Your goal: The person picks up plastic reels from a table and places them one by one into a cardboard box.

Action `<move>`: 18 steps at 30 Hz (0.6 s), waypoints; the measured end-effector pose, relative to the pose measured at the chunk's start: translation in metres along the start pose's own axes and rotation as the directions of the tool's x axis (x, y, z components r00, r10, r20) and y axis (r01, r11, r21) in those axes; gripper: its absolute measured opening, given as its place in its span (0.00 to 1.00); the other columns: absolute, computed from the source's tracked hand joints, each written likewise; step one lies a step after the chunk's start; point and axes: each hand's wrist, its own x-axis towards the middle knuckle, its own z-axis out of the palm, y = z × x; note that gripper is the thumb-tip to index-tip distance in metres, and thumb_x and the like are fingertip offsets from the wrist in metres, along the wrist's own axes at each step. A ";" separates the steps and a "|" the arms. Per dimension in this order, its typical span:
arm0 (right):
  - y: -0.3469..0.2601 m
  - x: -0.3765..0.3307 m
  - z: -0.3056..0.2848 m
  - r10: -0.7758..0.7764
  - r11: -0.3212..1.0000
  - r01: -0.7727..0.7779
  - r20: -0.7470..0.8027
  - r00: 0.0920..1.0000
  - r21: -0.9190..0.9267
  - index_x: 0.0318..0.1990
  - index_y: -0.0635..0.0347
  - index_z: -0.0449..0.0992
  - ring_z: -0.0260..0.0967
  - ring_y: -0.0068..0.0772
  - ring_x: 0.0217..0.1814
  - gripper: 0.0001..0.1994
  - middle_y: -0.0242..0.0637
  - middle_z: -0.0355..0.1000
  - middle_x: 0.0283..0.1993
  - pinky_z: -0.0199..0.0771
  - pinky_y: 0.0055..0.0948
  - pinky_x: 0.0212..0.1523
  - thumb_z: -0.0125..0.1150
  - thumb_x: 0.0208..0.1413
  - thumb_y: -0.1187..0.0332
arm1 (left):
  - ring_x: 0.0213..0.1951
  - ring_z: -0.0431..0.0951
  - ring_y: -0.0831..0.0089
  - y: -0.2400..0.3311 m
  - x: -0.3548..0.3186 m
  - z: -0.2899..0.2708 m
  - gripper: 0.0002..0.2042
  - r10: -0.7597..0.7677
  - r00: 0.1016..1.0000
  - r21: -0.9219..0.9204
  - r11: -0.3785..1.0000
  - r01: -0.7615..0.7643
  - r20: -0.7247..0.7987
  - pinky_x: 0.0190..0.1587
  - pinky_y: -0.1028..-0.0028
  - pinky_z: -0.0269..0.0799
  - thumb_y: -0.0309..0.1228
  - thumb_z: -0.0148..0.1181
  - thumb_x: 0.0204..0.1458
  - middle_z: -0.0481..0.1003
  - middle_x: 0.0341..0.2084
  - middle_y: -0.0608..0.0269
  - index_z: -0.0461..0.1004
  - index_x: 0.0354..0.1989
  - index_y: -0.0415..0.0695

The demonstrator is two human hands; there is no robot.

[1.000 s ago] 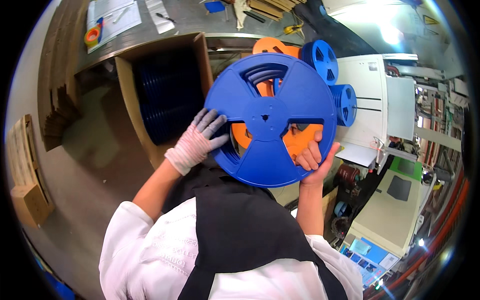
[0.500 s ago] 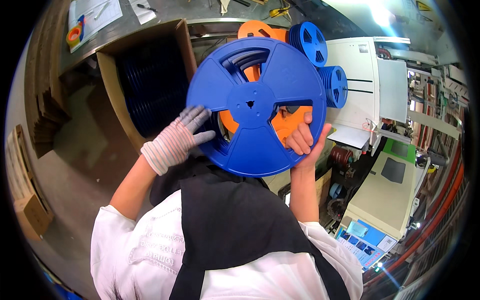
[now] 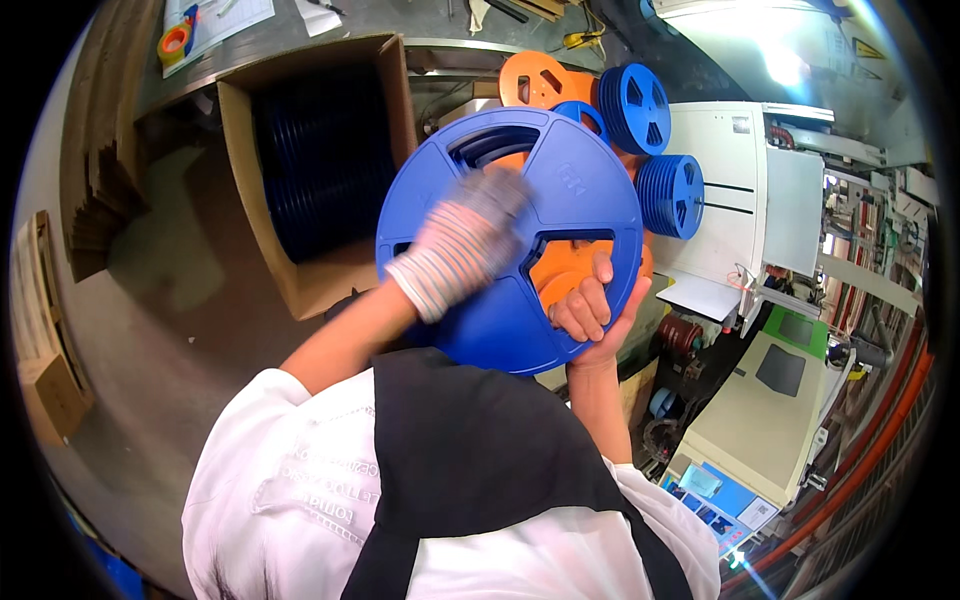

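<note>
A large round blue reel [image 3: 585, 200] is held up in front of my chest, its flat face turned toward me. More curved blue rims show through its upper opening, so several reels may be stacked together. My right hand [image 3: 590, 310] grips the reel at its lower right, with fingers curled through a window and the palm at the outer edge. Over the hub lies my left hand [image 3: 468, 240], in a striped glove with grey fingertips. Motion smears its fingers, and it hides the reel's centre; whether it touches the face cannot be made out.
At the left, an open cardboard box [image 3: 240, 180] holds many blue reels [image 3: 325, 170]. Beyond my hands are orange wheels [image 3: 530, 80] and blue reels on rods [image 3: 670, 195] beside a white cabinet [image 3: 725, 150]. A beige and green machine [image 3: 745, 400] stands right; a metal table [image 3: 420, 20] lies behind.
My left hand has moved from the reel's left edge rightward onto its hub. My right hand keeps its hold. The reel sits slightly lower in view, and the surroundings have shifted a little.
</note>
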 end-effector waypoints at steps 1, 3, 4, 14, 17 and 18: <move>0.001 -0.001 0.001 0.003 1.000 -0.003 0.021 1.000 0.002 0.43 0.56 0.60 0.49 0.13 0.09 0.21 0.22 0.50 0.14 0.48 0.16 0.12 0.49 0.64 0.45 | 0.62 0.63 0.50 -0.036 0.001 0.011 0.25 -0.339 0.937 -0.107 0.932 0.347 0.085 0.67 0.57 0.53 0.33 0.53 0.52 0.67 0.57 0.46 0.64 0.60 0.39; 0.001 -0.003 0.001 0.004 1.000 -0.004 0.024 1.000 -0.001 0.43 0.55 0.59 0.49 0.13 0.09 0.21 0.22 0.50 0.14 0.48 0.16 0.12 0.49 0.64 0.45 | 0.66 0.58 0.47 -0.064 -0.017 0.014 0.27 -0.380 0.924 0.074 0.921 0.382 -0.039 0.69 0.55 0.49 0.32 0.52 0.52 0.63 0.61 0.42 0.62 0.62 0.38; 0.000 -0.002 0.000 0.018 1.000 -0.018 0.030 0.999 -0.004 0.43 0.55 0.59 0.50 0.13 0.10 0.21 0.22 0.50 0.14 0.48 0.17 0.12 0.49 0.64 0.45 | 0.66 0.57 0.46 -0.070 -0.023 0.028 0.28 -0.374 0.924 0.150 0.912 0.383 -0.082 0.70 0.56 0.48 0.31 0.52 0.51 0.61 0.62 0.40 0.61 0.63 0.37; -0.003 -0.002 -0.001 0.020 1.000 -0.020 -0.019 1.000 0.000 0.45 0.58 0.63 0.48 0.16 0.11 0.25 0.24 0.51 0.16 0.49 0.20 0.14 0.50 0.61 0.42 | 0.67 0.55 0.50 -0.099 -0.033 0.022 0.26 -0.358 0.933 0.257 0.903 0.344 0.009 0.69 0.54 0.47 0.41 0.45 0.60 0.59 0.65 0.49 0.60 0.64 0.41; -0.011 -0.005 -0.003 -0.098 0.995 0.097 -0.107 0.989 -0.008 0.44 0.58 0.61 0.49 0.14 0.11 0.21 0.23 0.51 0.16 0.49 0.18 0.14 0.51 0.63 0.47 | 0.69 0.52 0.47 -0.117 -0.079 -0.006 0.28 -0.245 0.955 0.240 0.950 0.202 0.164 0.71 0.54 0.42 0.41 0.46 0.58 0.57 0.66 0.46 0.58 0.66 0.42; -0.014 -0.006 -0.003 -0.110 0.994 0.112 -0.106 0.988 0.011 0.44 0.58 0.61 0.49 0.14 0.11 0.21 0.23 0.51 0.16 0.49 0.18 0.14 0.51 0.63 0.47 | 0.69 0.50 0.45 -0.110 -0.087 -0.020 0.29 -0.161 0.960 0.202 0.973 0.116 0.227 0.71 0.53 0.41 0.40 0.47 0.56 0.56 0.66 0.44 0.58 0.66 0.41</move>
